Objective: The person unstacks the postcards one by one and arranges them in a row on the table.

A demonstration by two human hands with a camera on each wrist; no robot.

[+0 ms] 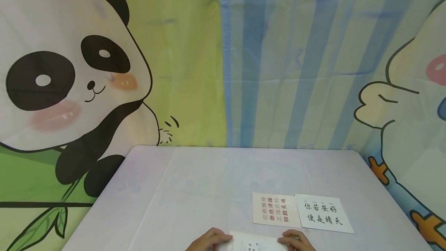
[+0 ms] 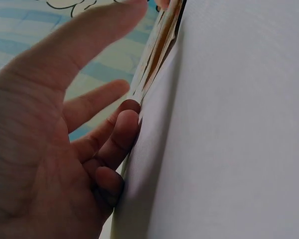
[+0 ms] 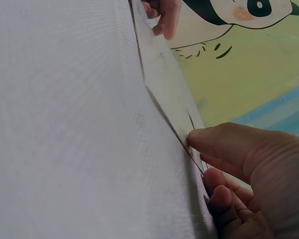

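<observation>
A white paper card (image 1: 258, 241) with dark handwritten characters lies at the near table edge, between both hands and partly cut off by the frame. At its left edge is my left hand (image 1: 210, 239); in the left wrist view the thumb is stretched out and the other fingers (image 2: 120, 134) bend loosely beside layered sheets (image 2: 159, 52). My right hand (image 1: 297, 239) pinches the card's right edge. The right wrist view shows its thumb (image 3: 214, 142) on the card (image 3: 164, 84), with fingers curled below.
Farther right on the white table (image 1: 195, 189) lie a cream card (image 1: 275, 220) with red and grey characters and a white card (image 1: 324, 226) with black characters, which meet at their edges. Behind the table hangs a printed cloth (image 1: 188, 69) with a panda and stripes.
</observation>
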